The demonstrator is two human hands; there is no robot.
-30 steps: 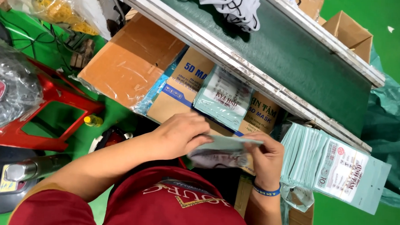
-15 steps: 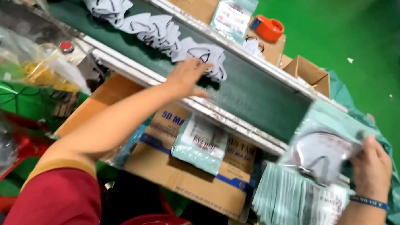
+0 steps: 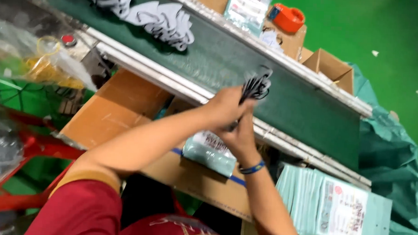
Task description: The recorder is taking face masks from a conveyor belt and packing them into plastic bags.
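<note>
My left hand (image 3: 224, 105) and my right hand (image 3: 240, 135) meet over the near rail of the green conveyor belt (image 3: 266, 82). Together they pinch a small bunch of dark grey face masks (image 3: 255, 86) with black ear loops, held upright above the belt. A blue band circles my right wrist. Just below the hands a pale green printed packet (image 3: 208, 152) lies on a cardboard box (image 3: 126, 110). More grey masks (image 3: 161, 21) lie in a pile farther up the belt.
A stack of pale green packets (image 3: 328, 205) sits at the lower right, beside a teal plastic sheet (image 3: 393, 156). An orange tape dispenser (image 3: 286, 17) and open cartons (image 3: 331, 66) stand beyond the belt. A clear bag with yellow contents (image 3: 39, 63) and a red frame (image 3: 32, 146) are left.
My left hand has drawn back from the mask pile with masks in it. My right hand has left the packet stack and joined the left hand at the belt's near rail.
</note>
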